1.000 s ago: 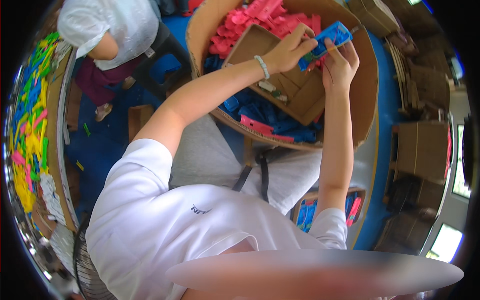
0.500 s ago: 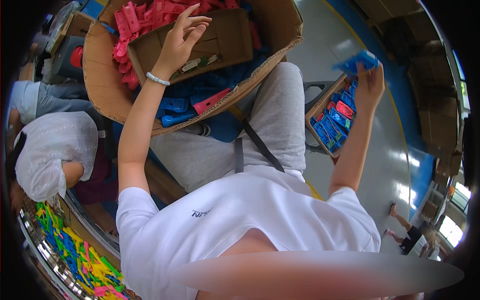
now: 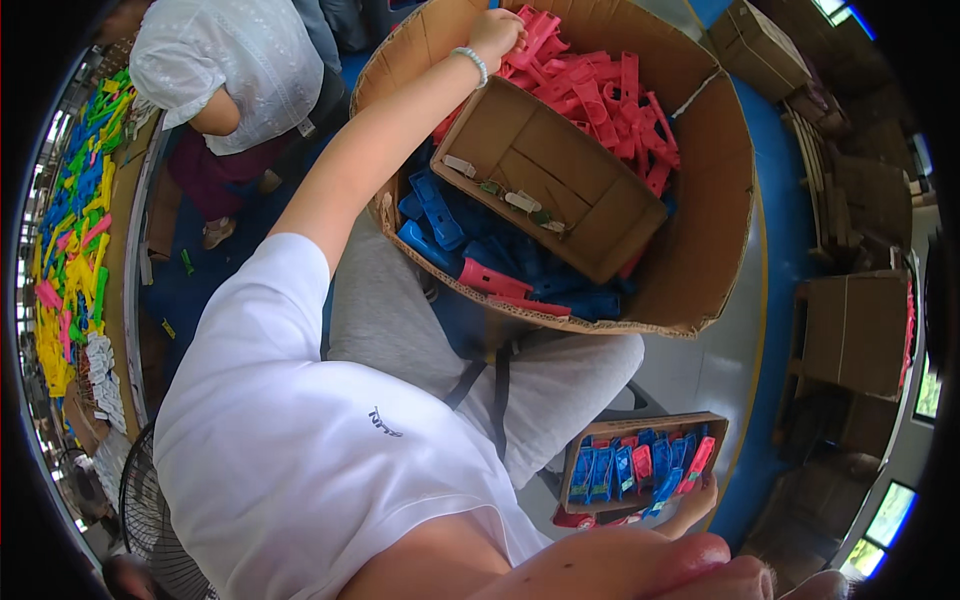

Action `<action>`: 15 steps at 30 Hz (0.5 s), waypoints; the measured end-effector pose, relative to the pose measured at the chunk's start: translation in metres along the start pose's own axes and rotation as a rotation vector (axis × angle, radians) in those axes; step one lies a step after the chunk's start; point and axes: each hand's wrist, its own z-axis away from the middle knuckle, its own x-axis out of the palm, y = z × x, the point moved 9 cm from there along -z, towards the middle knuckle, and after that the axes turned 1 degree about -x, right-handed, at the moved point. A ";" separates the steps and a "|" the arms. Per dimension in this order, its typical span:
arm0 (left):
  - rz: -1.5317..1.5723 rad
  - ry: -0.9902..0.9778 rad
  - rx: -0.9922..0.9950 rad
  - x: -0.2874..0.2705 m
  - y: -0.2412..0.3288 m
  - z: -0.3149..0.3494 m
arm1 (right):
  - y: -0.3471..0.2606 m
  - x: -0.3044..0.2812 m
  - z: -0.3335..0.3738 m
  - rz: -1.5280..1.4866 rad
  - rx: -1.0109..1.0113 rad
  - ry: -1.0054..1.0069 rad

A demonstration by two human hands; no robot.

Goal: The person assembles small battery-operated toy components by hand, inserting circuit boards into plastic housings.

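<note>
My left hand (image 3: 497,38), a pale beaded bracelet at its wrist, reaches over the far left part of a large cardboard carton (image 3: 735,235). Its fingers are curled against the heap of pink plastic pieces (image 3: 590,90), closed on one at the near edge of the pile. Low on the right, my right hand (image 3: 693,508) is beside the outer corner of a small cardboard box (image 3: 715,425). That box holds rows of blue pieces (image 3: 601,470) and a few pink or red ones. The box and my arm's angle hide most of the right fingers.
An open shallow cardboard tray (image 3: 560,180) rests inside the carton, with small tags in it and blue pieces (image 3: 437,215) beneath. A person in white (image 3: 235,65) sits at left near a table of colourful parts (image 3: 75,270). A fan (image 3: 155,510) stands at lower left; stacked cartons (image 3: 850,330) line the right.
My view has turned to the right. The left hand went from open above the tray to closed at the pink pile. The right hand, earlier holding up a blue piece, is down beside the small box.
</note>
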 end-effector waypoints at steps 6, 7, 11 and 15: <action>-1.081 0.110 0.365 0.010 -0.054 -0.096 | -0.047 -0.005 -0.010 -0.019 -0.087 -0.003; -1.082 0.120 0.358 0.003 -0.060 -0.108 | -0.055 -0.003 -0.009 -0.021 -0.098 -0.027; -1.248 0.170 0.626 0.009 -0.066 -0.109 | -0.071 0.003 -0.007 0.039 -0.088 -0.162; -1.412 -0.244 0.339 0.143 -0.080 -0.082 | -0.080 -0.063 0.019 0.106 -0.063 -0.021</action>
